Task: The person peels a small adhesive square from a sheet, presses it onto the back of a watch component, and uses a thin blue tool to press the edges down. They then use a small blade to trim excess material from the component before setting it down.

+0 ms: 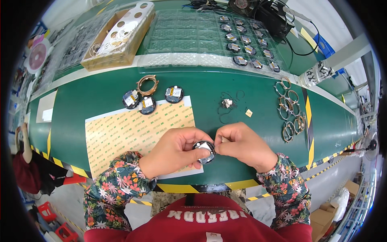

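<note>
Between the thumb and fingers of my left hand [171, 151] is a round black watch module [205, 156] with a silver-white part on its face. My right hand [246, 148] is closed in a pinch close to the module's right edge; whatever lies between its fingertips is too small to make out. Under my left hand spreads a tan adhesive sheet [117, 139] with green print. Beyond it lie three similar modules, one [130, 99] at the left, another [147, 106] nearer, a third [174, 94] to the right. Beside them rests a copper-coloured ring [147, 85].
Thin dark strips and a white scrap [227, 103] lie ahead of my right hand, near a small tan square [249, 113]. Several metal rings [287, 105] cluster at the right. Farther back stand a clear tray [181, 34] holding modules and a cardboard box [107, 60].
</note>
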Available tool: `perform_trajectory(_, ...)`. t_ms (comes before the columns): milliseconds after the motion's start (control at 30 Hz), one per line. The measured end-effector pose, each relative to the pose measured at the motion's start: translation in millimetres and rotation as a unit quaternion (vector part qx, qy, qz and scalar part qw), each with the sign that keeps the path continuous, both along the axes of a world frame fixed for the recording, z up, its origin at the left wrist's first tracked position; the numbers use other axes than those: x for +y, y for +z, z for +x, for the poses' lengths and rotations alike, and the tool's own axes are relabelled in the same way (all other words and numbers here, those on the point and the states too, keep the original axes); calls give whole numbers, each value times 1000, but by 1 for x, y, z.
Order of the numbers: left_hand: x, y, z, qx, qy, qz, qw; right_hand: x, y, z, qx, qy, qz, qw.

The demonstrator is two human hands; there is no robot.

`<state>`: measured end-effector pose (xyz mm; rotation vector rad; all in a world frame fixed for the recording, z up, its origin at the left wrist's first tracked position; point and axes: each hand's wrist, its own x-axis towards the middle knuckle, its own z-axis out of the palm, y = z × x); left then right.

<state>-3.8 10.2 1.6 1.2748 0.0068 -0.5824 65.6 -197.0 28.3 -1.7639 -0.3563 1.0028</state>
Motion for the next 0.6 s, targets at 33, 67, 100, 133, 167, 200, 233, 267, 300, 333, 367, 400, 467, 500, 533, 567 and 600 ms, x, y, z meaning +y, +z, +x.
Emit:
perform_trajectory(33, 0, -2, 0, 0, -1, -1, 1000, -1, 1, 0, 11, -1, 3, 1000)
perform_trajectory(67, -1, -5, 0, -12, 0, -10, 1000, -2, 1, 0, 22, -3, 5, 1000)
perform_trajectory(100, 0, -7, 0, -23, 4, -18, 1000, -1, 2, 1, 22, -3, 6, 1000)
perform_trajectory(133, 0, -7, 1, -23, 4, -18, 1000, -2, 5, 1, 25, 1, -1, 1000)
perform_trajectory(167, 0, -8, 1, -27, 5, -24, 999, -2, 6, 1, 28, 4, -9, 1000)
perform_trajectory(200, 0, -8, 1, -30, 6, -30, 999, -3, 4, 0, 28, 3, -9, 1000)
perform_trajectory(233, 0, -8, 1, -30, 4, -30, 999, -5, 1, -1, 19, 1, 12, 1000)
perform_trajectory(267, -1, -9, 1, -39, 9, -40, 998, -6, 0, -1, 11, -1, 32, 999)
perform_trajectory(300, -1, -10, 0, -48, 15, -49, 998, -6, 0, -2, 11, -1, 32, 999)
perform_trajectory(333, -1, -9, 0, -48, 14, -49, 998, -6, 0, -3, 8, -4, 34, 999)
perform_trajectory(367, -1, -9, -1, -46, 16, -42, 998, -6, 1, -4, 5, -6, 35, 999)
perform_trajectory(400, -1, -8, 0, -44, 17, -35, 998, -6, 2, -3, 5, -7, 35, 999)
perform_trajectory(467, -1, -7, 0, -42, 17, -34, 998, -5, 6, -3, 16, -3, 28, 999)
perform_trajectory(500, -1, -7, 0, -41, 16, -33, 999, -4, 6, -3, 16, -3, 27, 999)
perform_trajectory(533, -1, -7, 0, -40, 16, -34, 998, -4, 6, -2, 4, 2, 16, 1000)
perform_trajectory(567, 0, -7, 1, -37, 11, -30, 999, -4, 6, -2, -7, 8, 5, 1000)
perform_trajectory(600, 0, -7, 1, -33, 6, -26, 999, -4, 5, -2, -6, 8, 4, 1000)
